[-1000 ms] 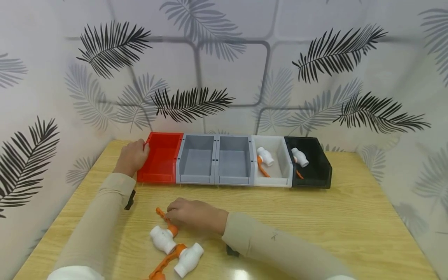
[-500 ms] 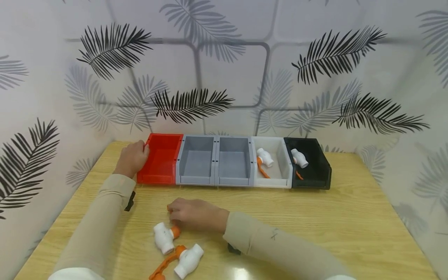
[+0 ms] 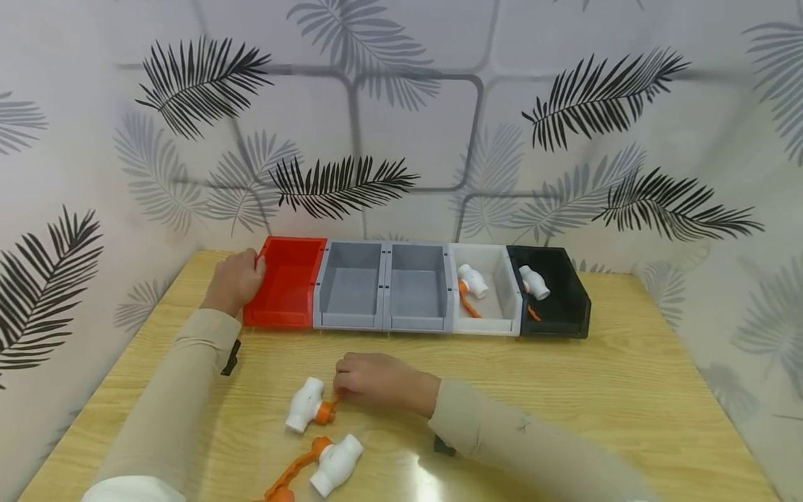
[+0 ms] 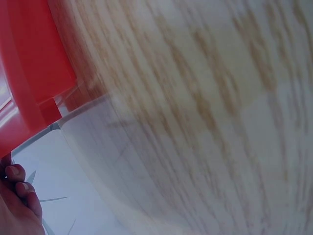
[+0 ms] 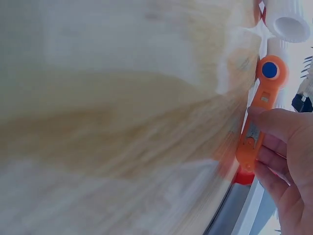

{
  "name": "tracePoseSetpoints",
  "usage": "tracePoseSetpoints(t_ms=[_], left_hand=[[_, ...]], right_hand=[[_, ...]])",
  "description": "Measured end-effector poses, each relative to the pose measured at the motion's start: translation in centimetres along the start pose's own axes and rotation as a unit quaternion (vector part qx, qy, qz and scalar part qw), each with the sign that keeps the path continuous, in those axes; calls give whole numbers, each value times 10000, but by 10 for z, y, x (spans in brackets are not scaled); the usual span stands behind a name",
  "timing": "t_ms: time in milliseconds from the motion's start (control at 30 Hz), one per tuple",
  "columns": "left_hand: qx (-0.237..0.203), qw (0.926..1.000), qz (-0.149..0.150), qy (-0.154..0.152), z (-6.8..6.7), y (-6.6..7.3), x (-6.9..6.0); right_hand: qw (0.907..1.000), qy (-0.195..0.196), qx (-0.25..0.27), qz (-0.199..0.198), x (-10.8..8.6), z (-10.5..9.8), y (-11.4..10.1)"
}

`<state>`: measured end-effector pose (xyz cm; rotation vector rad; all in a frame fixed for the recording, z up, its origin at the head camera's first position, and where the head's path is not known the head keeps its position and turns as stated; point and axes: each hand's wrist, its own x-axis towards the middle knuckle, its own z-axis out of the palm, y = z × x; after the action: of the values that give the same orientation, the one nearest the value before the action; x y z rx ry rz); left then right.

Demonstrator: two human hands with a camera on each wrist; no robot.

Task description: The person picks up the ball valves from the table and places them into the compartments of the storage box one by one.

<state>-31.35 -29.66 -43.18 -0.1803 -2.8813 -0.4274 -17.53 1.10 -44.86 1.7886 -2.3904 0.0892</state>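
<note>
A white ball valve (image 3: 305,404) with an orange handle (image 5: 248,149) is on the near-left part of the table. My right hand (image 3: 383,380) pinches that handle between thumb and fingers, which the right wrist view shows up close. At the red bin (image 3: 285,286), my left hand (image 3: 233,282) grips the outer left rim; its fingers (image 4: 29,196) appear curled beside the bin's wall in the left wrist view. A second white ball valve (image 3: 337,465) lies closer to me, its orange handle pointing down-left. Another orange part (image 3: 280,495) is cut off by the bottom edge.
Right of the red bin stand two grey bins (image 3: 351,323), a white bin (image 3: 511,314) and a black bin (image 3: 577,317), all joined in a row. One ball valve lies in the white bin and one in the black. A patterned wall (image 3: 401,139) rises behind.
My right hand has moved right with the valve's handle, and the valve has turned and shifted right and away from the second valve. The left hand stays on the red bin.
</note>
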Motion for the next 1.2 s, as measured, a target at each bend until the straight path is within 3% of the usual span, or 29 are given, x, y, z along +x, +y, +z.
tracePoseSetpoints(t_ms=[400,900,1200], left_hand=[[7,10000,0,-24,1,-1,3],[30,9998,-102,-184,2,-6,3],[11,9995,-201,-241,1,-1,3]], right_hand=[[9987,-296,85,397,-28,-8,-2],[9927,-274,549,1037,-58,-9,-4],[9911,124,187,1314,-76,-10,-8]])
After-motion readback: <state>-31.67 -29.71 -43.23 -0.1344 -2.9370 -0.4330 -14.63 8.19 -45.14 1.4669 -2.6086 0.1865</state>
